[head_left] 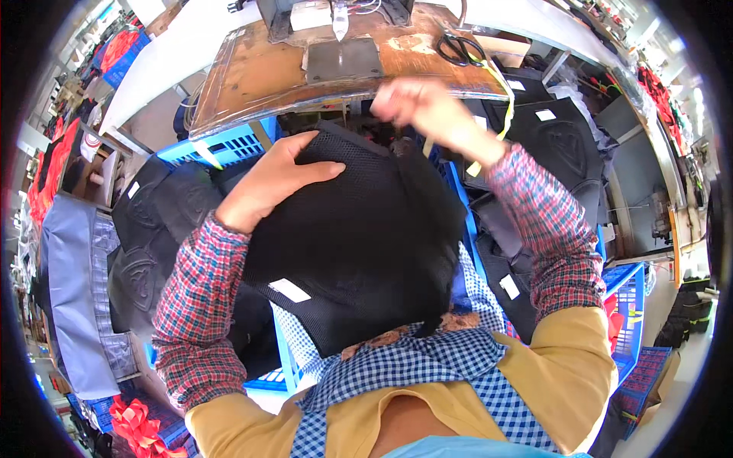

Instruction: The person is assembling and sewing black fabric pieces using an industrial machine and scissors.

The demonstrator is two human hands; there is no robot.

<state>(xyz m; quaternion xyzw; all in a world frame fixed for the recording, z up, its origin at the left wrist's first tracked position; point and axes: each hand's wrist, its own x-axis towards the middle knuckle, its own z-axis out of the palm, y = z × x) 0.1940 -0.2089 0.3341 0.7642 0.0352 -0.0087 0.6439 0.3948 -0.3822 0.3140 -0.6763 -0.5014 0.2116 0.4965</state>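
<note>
A black mesh fabric piece point(351, 229) with a small white label point(290, 290) hangs in front of me, between the table edge and my lap. My left hand point(275, 179) grips its upper left edge, thumb on the mesh and the other fingers partly hidden behind it. Off the cloth, my right hand point(427, 111) is raised by the table's front edge, just above the piece's upper right corner. Motion smears its fingers, which look bent; whether anything is between them cannot be made out.
Ahead stands a worn wooden table point(252, 84) with a machine head point(340, 23) and black-handled scissors point(460, 50). More black pieces with embossed panels lie left point(141, 267) and right point(561, 137). Blue plastic crates point(626, 305) stand around me. A yellowish strip point(508, 114) hangs off the table's right corner.
</note>
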